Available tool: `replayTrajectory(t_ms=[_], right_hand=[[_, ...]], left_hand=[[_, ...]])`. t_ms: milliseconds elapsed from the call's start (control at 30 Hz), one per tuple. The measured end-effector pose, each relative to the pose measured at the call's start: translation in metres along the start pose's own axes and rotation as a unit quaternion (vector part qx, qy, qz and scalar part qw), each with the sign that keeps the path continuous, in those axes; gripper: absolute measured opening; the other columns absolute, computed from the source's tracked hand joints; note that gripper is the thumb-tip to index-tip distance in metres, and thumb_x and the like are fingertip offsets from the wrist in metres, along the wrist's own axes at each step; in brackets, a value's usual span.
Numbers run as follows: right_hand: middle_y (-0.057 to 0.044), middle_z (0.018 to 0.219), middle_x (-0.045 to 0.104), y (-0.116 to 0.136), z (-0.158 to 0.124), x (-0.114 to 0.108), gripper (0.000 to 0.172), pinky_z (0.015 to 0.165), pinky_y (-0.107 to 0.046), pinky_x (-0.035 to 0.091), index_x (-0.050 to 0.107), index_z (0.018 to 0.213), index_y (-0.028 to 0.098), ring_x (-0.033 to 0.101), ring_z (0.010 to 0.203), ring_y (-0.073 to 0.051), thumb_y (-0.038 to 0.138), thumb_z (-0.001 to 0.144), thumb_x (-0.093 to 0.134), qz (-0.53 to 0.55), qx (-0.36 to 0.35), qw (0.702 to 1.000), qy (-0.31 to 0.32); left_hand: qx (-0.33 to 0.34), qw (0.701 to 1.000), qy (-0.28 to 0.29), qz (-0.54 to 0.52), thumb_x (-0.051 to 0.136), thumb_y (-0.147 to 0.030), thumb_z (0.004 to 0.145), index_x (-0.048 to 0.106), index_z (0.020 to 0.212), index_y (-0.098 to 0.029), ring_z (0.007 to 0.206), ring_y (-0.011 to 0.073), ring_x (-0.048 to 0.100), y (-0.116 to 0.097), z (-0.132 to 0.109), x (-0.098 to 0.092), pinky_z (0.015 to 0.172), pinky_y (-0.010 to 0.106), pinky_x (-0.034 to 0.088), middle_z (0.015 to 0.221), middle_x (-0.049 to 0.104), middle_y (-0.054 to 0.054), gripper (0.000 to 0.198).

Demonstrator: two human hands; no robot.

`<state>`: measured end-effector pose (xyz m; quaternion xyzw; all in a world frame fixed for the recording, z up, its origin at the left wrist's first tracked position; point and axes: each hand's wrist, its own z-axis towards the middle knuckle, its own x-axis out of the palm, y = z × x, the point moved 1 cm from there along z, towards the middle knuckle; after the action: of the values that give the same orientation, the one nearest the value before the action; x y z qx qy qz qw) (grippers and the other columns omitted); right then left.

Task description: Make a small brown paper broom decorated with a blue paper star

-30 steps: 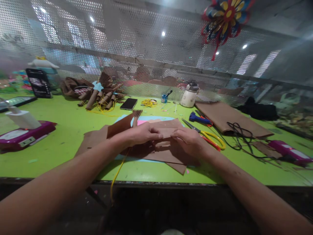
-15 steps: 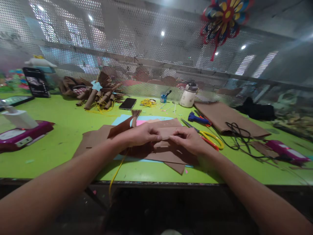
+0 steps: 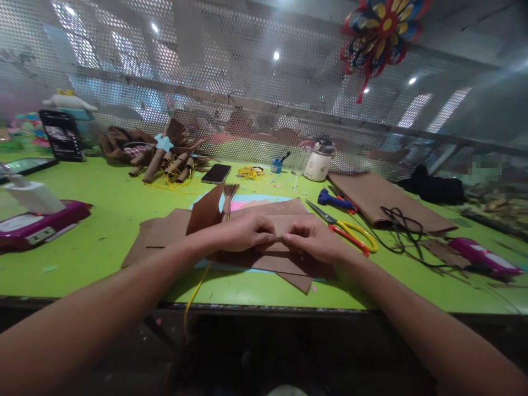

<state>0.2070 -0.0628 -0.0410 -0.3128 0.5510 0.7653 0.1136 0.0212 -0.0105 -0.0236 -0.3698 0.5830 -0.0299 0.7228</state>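
My left hand (image 3: 243,231) and my right hand (image 3: 311,240) meet at the middle of the green table (image 3: 107,220), fingers curled and pinched on a strip of brown kraft paper (image 3: 284,223). The fingertips of both hands almost touch. More brown paper sheets (image 3: 165,234) lie under and to the left of the hands, on a light blue sheet (image 3: 251,199). A flap of brown paper stands up behind my left hand, beside a fringed brown paper roll (image 3: 228,197). A yellow cord (image 3: 197,291) hangs over the table's front edge.
Yellow and red scissors (image 3: 350,230) and a blue tool (image 3: 335,201) lie right of my hands. Beyond are a brown sheet (image 3: 383,201), black cable (image 3: 402,223), a white jar (image 3: 318,160), a phone (image 3: 216,174), brown rolls (image 3: 169,159) and pink cases (image 3: 39,226).
Both hands have drawn together and curled into a pinch on the paper strip. The brown flap behind my left hand has risen more upright.
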Motion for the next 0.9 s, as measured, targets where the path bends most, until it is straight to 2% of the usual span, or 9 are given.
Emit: replayTrajectory(t_ms=[100,167,267,367,567,700,900], right_hand=[[-0.001,0.070,0.061,0.007,0.000,0.002,0.017,0.062,-0.024,0.039,0.063,0.076,0.015,0.051,0.065,-0.012,0.025,0.081,0.050,-0.099,-0.078,0.992,0.008],[-0.001,0.071,0.062,0.009,-0.001,0.003,0.016,0.064,-0.024,0.038,0.063,0.077,0.016,0.051,0.067,-0.012,0.023,0.081,0.050,-0.120,-0.084,0.989,0.007],[0.000,0.060,0.056,0.007,-0.001,0.000,0.020,0.056,-0.023,0.036,0.060,0.065,0.015,0.047,0.059,-0.011,0.028,0.079,0.053,-0.088,-0.044,0.995,-0.002],[0.002,0.053,0.051,0.002,-0.002,-0.005,0.028,0.048,-0.022,0.032,0.055,0.059,0.014,0.043,0.050,-0.009,0.035,0.077,0.056,0.009,0.017,1.000,-0.003],[0.004,0.048,0.048,-0.002,-0.002,-0.016,0.027,0.047,-0.022,0.030,0.055,0.058,0.014,0.039,0.045,-0.007,0.037,0.071,0.063,0.143,0.062,0.988,-0.011],[0.004,0.048,0.049,-0.005,-0.002,-0.020,0.027,0.045,-0.022,0.028,0.056,0.057,0.014,0.040,0.043,-0.006,0.037,0.068,0.066,0.180,0.080,0.980,-0.006],[0.003,0.047,0.051,-0.012,-0.002,-0.022,0.027,0.041,-0.020,0.025,0.057,0.059,0.013,0.041,0.040,-0.005,0.036,0.067,0.068,0.201,0.122,0.972,0.015]], left_hand=[[0.001,1.000,0.001,0.005,0.040,-0.031,0.084,0.059,0.069,-0.015,0.058,0.0112,0.046,0.000,0.000,0.001,0.057,0.023,0.032,0.063,0.057,0.001,0.029],[0.004,1.000,0.007,0.005,0.040,-0.030,0.084,0.058,0.068,-0.015,0.058,0.0111,0.046,-0.001,0.000,0.001,0.058,0.023,0.032,0.062,0.056,0.000,0.028],[0.003,1.000,0.009,0.012,0.039,-0.030,0.085,0.057,0.069,-0.015,0.059,0.0113,0.046,-0.004,0.000,-0.001,0.059,0.024,0.033,0.062,0.055,0.000,0.028],[-0.001,1.000,0.009,0.007,0.038,-0.033,0.085,0.055,0.069,-0.015,0.060,0.0114,0.045,-0.006,-0.001,-0.004,0.060,0.024,0.033,0.064,0.054,0.000,0.030],[-0.044,0.998,-0.002,-0.051,0.040,-0.035,0.083,0.050,0.067,-0.015,0.055,0.0096,0.040,-0.006,-0.003,-0.008,0.053,0.022,0.030,0.060,0.047,-0.002,0.028],[-0.050,0.997,-0.007,-0.059,0.044,-0.036,0.081,0.050,0.063,-0.016,0.053,0.0093,0.039,-0.006,-0.003,-0.009,0.052,0.023,0.028,0.058,0.047,-0.002,0.028],[-0.055,0.994,-0.004,-0.090,0.046,-0.049,0.079,0.050,0.060,-0.015,0.050,0.0087,0.036,0.004,-0.003,-0.007,0.048,0.023,0.027,0.054,0.044,-0.002,0.040]])
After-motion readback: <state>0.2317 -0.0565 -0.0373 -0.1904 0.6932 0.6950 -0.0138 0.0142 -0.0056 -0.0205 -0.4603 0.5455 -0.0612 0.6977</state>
